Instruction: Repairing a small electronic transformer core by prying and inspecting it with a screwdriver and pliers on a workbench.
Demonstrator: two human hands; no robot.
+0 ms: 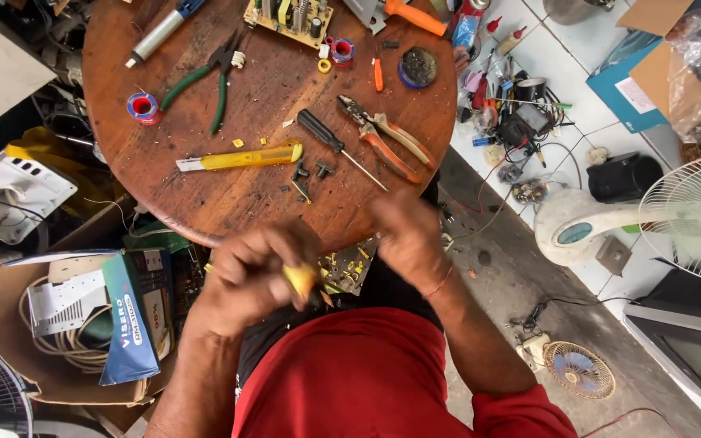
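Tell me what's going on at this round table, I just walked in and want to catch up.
A person in a red shirt sits at a round wooden table and works close to the body. The left hand grips a small yellow part; the right hand is beside it, blurred, over a circuit board at the table's edge. On the table lie a yellow utility knife, a black screwdriver, orange pliers and green pliers, all untouched.

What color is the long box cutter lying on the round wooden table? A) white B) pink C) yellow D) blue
C: the box cutter has a yellow body with a grey metal tip, and it lies flat on the round table, left of the black-handled screwdriver.
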